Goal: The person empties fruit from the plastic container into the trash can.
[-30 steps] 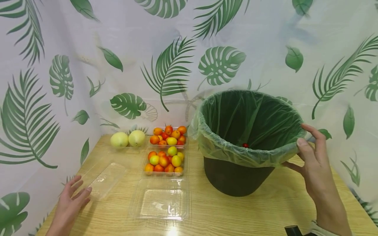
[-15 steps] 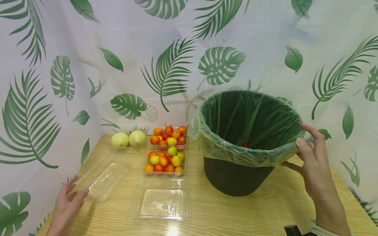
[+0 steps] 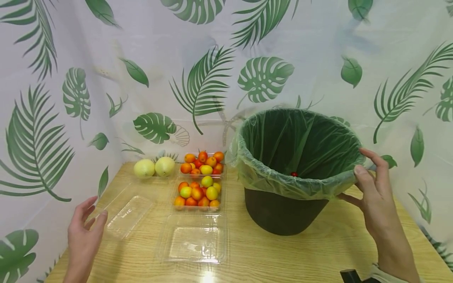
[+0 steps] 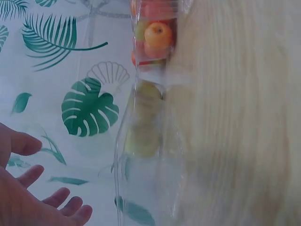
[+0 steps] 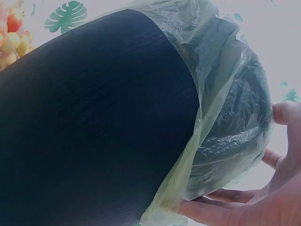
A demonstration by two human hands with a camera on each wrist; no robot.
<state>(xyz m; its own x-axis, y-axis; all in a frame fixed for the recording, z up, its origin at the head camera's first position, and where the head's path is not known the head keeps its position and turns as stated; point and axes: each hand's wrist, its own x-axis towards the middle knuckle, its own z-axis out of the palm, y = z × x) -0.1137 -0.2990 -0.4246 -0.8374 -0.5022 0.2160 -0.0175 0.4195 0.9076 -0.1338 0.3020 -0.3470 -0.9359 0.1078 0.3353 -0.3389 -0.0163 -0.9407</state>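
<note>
My right hand (image 3: pixel 382 208) holds the near right rim of a dark bin (image 3: pixel 283 214), thumb on the rim and other fingers against its outside. A translucent green bag (image 3: pixel 301 188) lines the bin and folds over the rim, bunching near those fingers in the right wrist view. Deep inside sits a small red round thing (image 3: pixel 294 174). On the left, my left hand (image 3: pixel 85 232) is raised with fingers apart and nothing in it. Just right of it stands a clear plastic container (image 3: pixel 129 216) with no fruit inside.
Two clear punnets hold small red, orange and yellow tomatoes (image 3: pixel 196 192). Two pale yellow-green round fruits (image 3: pixel 144 168) sit at the back left. A clear plastic tray (image 3: pixel 198 243) lies in front of the punnets. A leaf-patterned sheet (image 3: pixel 198 86) hangs behind the wooden table (image 3: pixel 262 259).
The left hand drew slightly left, then rose a little beside the clear container. My right hand stays on the bin rim, and the bin has not moved.
</note>
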